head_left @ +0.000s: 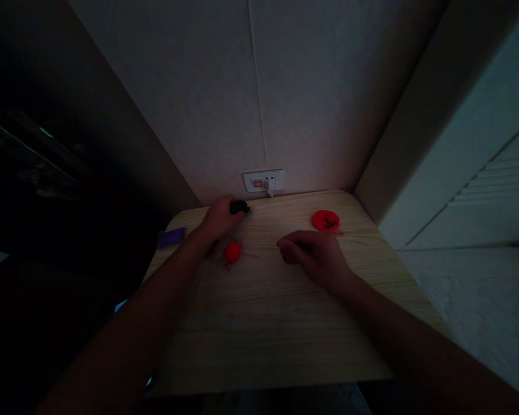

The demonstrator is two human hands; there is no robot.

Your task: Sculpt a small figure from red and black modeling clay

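Observation:
At the back of the small wooden table, my left hand [219,218] is closed on a black lump [239,207], which looks like modelling clay. Just in front of that hand lies a round red lump [232,252], with dark red smears around it. My right hand [315,255] is over the middle right of the table with its fingers curled in; whatever they hold, if anything, is hidden. Beyond it lies a flat red disc [326,220] with small dark pieces on top. A thin red strand [338,233] is beside the disc.
The pale wooden table [259,328] stands against a wall with a socket [263,181] and a white plug in it. A purple packet [172,237] lies at the table's left edge. To the right is a white panelled door [471,173]. The room is dim.

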